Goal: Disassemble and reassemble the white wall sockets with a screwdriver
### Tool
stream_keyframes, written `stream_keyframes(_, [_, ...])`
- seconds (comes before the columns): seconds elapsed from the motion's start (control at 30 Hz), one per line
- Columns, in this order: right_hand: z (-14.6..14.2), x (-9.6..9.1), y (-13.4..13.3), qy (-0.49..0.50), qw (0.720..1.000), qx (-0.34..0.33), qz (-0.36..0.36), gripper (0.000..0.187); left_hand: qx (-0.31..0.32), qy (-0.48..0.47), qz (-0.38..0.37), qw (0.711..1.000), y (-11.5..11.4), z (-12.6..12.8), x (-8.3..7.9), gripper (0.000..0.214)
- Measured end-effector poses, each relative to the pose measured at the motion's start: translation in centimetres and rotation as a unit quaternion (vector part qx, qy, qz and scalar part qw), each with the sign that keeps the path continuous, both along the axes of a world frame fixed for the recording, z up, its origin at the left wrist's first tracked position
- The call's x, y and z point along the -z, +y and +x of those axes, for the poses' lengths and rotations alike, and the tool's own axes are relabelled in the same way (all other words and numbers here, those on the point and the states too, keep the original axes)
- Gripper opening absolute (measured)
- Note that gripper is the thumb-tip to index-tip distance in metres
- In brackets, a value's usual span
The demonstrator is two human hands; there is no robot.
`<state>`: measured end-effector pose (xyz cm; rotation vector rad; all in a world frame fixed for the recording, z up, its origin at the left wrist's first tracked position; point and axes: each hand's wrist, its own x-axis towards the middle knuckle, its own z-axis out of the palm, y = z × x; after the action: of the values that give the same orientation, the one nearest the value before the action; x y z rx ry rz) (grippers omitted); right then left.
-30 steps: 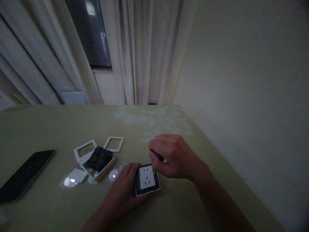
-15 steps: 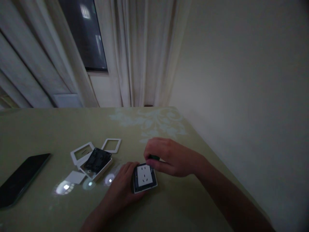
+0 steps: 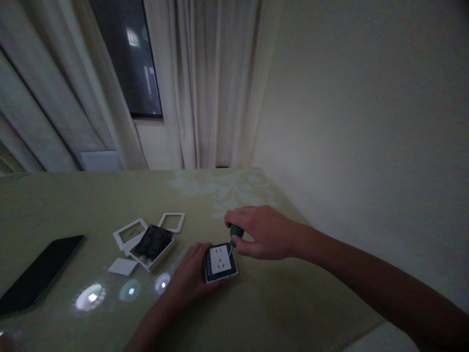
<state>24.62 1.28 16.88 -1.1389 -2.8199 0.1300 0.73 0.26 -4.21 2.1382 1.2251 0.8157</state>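
In the head view, our left hand (image 3: pixel 188 278) gripped the left edge of a wall socket (image 3: pixel 220 261) lying face up on the pale green table (image 3: pixel 256 303). Our right hand (image 3: pixel 264 232) closed its fingers around a green-handled screwdriver (image 3: pixel 235 231), its tip at the socket's upper right corner. To the left lay a second socket module (image 3: pixel 152 244) (dark side up), two white frames (image 3: pixel 129 232) and a dark phone (image 3: pixel 40 271).

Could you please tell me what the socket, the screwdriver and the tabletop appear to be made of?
Socket: likely hard plastic, with a smooth white face in a dark frame. Screwdriver: the green handle looks like plastic or rubber; the thin shaft seems to be metal. Tabletop: glossy, with round reflections, perhaps glass or vinyl over patterned cloth.
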Motion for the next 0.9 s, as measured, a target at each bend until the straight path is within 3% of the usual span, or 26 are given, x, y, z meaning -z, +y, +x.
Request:
stream_keyframes(0.1, [-0.2,0.0,-0.3,-0.066,0.988,0.129,0.061,0.036,-0.004,-0.004,0.006,1.000,0.0,0.0,0.2,0.073])
stream_keyframes(0.13, [-0.2,0.0,-0.2,-0.066,0.988,0.126,0.061,0.035,-0.006,-0.006,0.008,1.000,0.0,0.0,0.2,0.074])
stream_keyframes(0.27, [0.2,0.0,0.0,0.008,1.000,-0.004,0.023,0.011,-0.011,-0.012,0.015,1.000,0.0,0.0,0.4,0.073])
stream_keyframes(0.47, [-0.9,0.9,0.3,-0.031,0.991,0.100,0.079,0.028,-0.011,-0.016,0.020,1.000,0.0,0.0,0.6,0.074])
stream_keyframes(0.63, [-1.5,1.7,0.1,0.034,0.996,-0.062,0.049,0.011,-0.008,-0.015,0.014,1.000,-0.2,0.0,0.4,0.067])
stream_keyframes(0.7, [-1.5,2.0,-0.2,0.048,0.993,-0.089,0.056,0.009,-0.007,-0.016,0.013,1.000,-0.2,0.0,0.3,0.065])
stream_keyframes(0.73, [-1.4,2.1,-0.3,0.045,0.994,-0.065,0.069,0.009,-0.007,-0.016,0.012,1.000,-0.2,0.0,0.2,0.066])
stream_keyframes(0.8, [-1.4,2.4,-0.3,0.025,0.993,0.045,0.103,0.013,-0.007,-0.014,0.007,1.000,-0.2,0.0,0.3,0.072])
stream_keyframes(0.87, [-1.2,2.7,-0.1,0.009,0.982,0.151,0.117,0.026,-0.012,-0.012,0.001,1.000,-0.2,0.0,0.6,0.078])
stream_keyframes(0.9, [-1.2,2.8,0.1,0.009,0.979,0.170,0.111,0.031,-0.017,-0.013,0.001,1.000,-0.3,0.0,0.7,0.078])
